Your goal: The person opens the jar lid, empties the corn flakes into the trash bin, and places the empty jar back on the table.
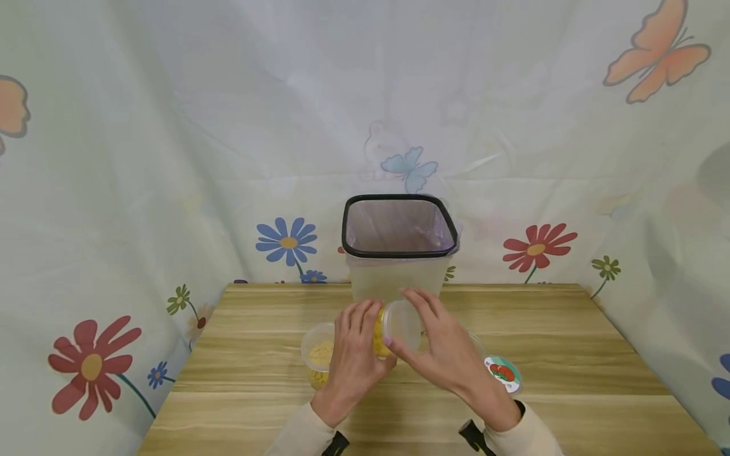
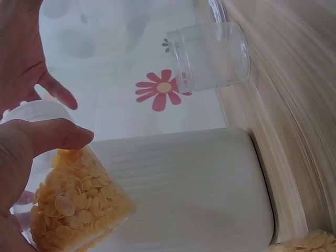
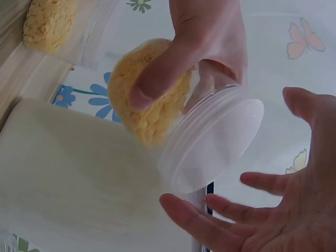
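My left hand grips a clear plastic jar of yellow flakes, tipped on its side. Its translucent white screw lid faces my right hand. In the right wrist view that hand's fingers are spread, with a gap between them and the lid. Left of my left hand stands an open clear tub partly filled with similar flakes. Beyond my right hand an empty clear jar stands on the table, mostly hidden in the head view.
A bin with a black rim and a thin liner rises at the table's back edge, just beyond my hands. A round lid with a tomato picture lies right of my right wrist. A printed curtain surrounds the wooden table.
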Tool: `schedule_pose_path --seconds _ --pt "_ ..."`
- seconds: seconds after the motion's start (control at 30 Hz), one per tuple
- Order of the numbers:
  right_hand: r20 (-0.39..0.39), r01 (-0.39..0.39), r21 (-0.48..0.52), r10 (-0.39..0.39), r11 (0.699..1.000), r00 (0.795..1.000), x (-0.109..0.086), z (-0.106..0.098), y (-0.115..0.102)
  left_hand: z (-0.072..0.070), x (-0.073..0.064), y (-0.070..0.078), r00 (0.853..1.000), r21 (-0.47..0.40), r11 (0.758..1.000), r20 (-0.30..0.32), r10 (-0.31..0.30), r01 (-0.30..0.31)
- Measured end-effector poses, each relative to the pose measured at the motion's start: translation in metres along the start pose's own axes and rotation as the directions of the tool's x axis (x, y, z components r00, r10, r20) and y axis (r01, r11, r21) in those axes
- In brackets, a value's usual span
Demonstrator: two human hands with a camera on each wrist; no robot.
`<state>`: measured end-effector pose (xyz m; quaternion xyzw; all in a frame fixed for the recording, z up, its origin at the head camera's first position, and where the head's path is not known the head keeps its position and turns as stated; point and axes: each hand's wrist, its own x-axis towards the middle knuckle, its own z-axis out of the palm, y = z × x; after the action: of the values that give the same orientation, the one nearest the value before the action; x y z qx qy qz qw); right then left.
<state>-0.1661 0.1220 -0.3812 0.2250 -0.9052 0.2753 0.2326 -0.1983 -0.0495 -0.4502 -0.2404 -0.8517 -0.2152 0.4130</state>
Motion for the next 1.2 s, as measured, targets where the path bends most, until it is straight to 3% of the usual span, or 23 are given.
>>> schedule_pose_path --seconds 0.23,0.47,0.77,0.9,1.03,1.2 --pt "0.060 -0.193 -0.061 0.197 0.979 0.979 0.004 0.007 -0.005 0.000 0.000 0.001 1.000 0.006 1.000 0.011 -0.004 0.004" --pt "0.073 -0.198 -0.029 0.200 0.980 0.977 0.004 0.007 -0.005 0.000 0.000 0.002 1.000 0.010 1.000 0.005 0.000 0.000" --pt "0.081 -0.060 0.053 0.056 0.997 0.995 0.002 0.005 0.003 -0.001 0.001 0.002 1.000 0.027 1.000 0.003 0.007 -0.007" --pt "0.072 0.064 0.037 -0.067 0.997 0.995 0.001 0.004 0.008 -0.002 0.000 0.002 1.000 0.023 1.000 0.020 -0.005 0.004" --pt "0.058 0.225 0.013 -0.225 0.974 0.973 0.002 0.002 0.013 -0.003 0.000 0.002 0.999 0.006 1.000 0.036 -0.014 0.014" --pt "0.049 0.396 -0.002 -0.395 0.918 0.917 0.003 0.002 0.019 -0.004 0.000 0.002 0.999 -0.008 1.000 0.047 -0.021 0.021"
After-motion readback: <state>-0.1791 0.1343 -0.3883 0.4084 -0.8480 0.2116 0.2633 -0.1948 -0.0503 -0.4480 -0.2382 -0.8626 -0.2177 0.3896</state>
